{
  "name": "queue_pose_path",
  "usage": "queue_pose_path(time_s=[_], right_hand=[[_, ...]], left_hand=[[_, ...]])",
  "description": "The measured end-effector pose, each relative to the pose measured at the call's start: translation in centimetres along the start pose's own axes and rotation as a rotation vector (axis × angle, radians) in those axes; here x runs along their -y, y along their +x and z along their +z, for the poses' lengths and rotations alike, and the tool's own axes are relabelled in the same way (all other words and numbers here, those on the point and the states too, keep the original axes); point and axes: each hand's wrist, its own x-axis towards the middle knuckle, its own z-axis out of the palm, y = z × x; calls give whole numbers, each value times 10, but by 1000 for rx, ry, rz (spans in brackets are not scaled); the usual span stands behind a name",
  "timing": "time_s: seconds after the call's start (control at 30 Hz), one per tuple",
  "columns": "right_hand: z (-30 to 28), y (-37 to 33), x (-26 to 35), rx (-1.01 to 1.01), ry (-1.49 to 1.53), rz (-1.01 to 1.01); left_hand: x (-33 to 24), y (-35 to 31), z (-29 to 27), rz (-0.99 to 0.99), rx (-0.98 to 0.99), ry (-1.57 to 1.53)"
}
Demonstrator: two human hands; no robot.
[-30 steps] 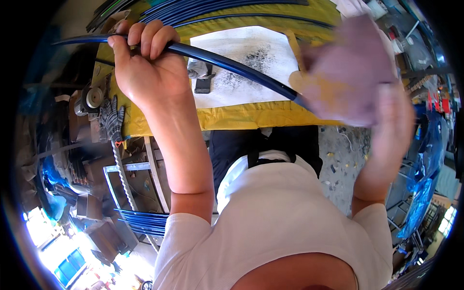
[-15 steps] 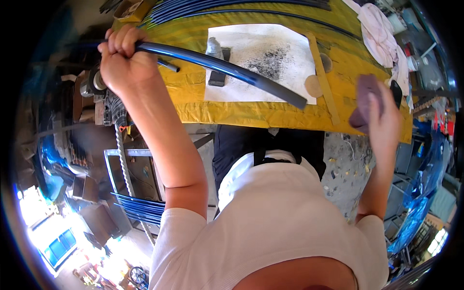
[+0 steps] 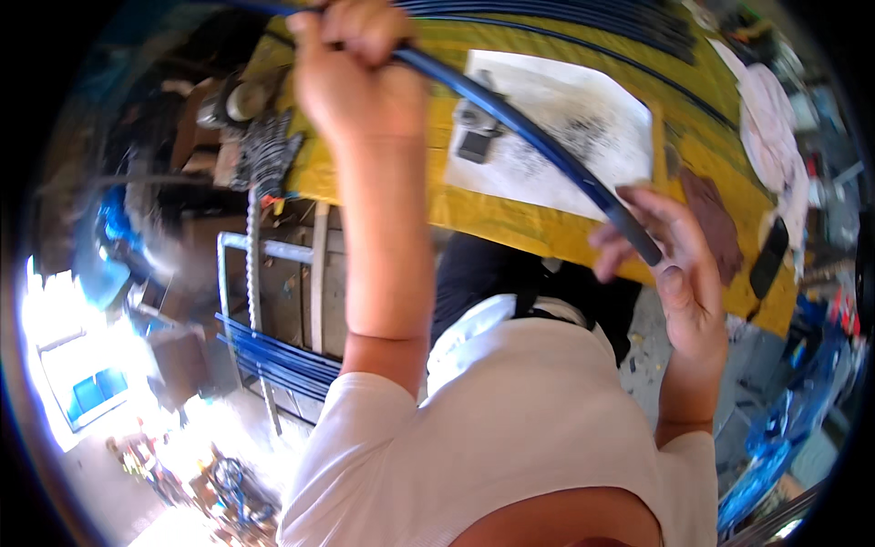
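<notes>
My left hand [image 3: 365, 77] is closed around a long, glossy dark blue rod [image 3: 510, 114], which slants down to the right over the table. The rod's end is a duller grey. Beside that end is my right hand [image 3: 688, 283], its fingers spread and curving about the tip without closing on it; whether they touch cannot be made out. A brownish-purple cloth [image 3: 715, 223] lies just past the right hand, on the yellow-covered table [image 3: 547, 228]. Under the rod is a white paper sheet [image 3: 620, 100] sprinkled with black specks, a small dark block [image 3: 475, 146] on its left part.
Several more dark blue rods [image 3: 583, 14] run along the far side. On the right are a pale pink cloth [image 3: 770, 128] and, by the table's edge, a flat black object [image 3: 771, 260]. A metal frame [image 3: 237, 242] with another bundle of rods [image 3: 278, 356] stands left, below the table.
My right hand has let go of the brownish-purple cloth, now on the table, and moved left to the rod's end. The rod tilts more steeply; the whole view has shifted.
</notes>
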Motion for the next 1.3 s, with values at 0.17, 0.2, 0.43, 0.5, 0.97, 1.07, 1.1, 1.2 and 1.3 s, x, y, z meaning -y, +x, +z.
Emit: queue_pose_path(time_s=[0.17, 0.2, 0.43, 0.5, 0.97, 1.07, 1.1, 1.2, 1.3], right_hand=[[7, 13, -19, -140, 100, 250], [5, 17, -23, -146, 98, 236], [-43, 3, -57, -275, 104, 84], [-56, -7, -58, -323, 136, 81], [-134, -163, -107, -523, -117, 267], [-133, -178, -111, -555, -128, 277], [-130, -180, -112, -577, -131, 272], [-128, -187, -118, -618, -101, 243], [-132, -200, -129, -622, -78, 171]], left_hand=[[36, -15, 11, 237, -156, 574], [34, -16, 7, 259, -173, 709], [-39, -35, -102, 356, -654, 2692], [-47, -30, -117, 73, -792, 2675], [-70, 13, -64, 151, -627, 637], [-71, 17, -34, 179, -516, 433], [-70, 18, -25, 183, -491, 417], [-67, 18, -2, 229, -460, 442], [-70, 18, 2, 221, -407, 423]])
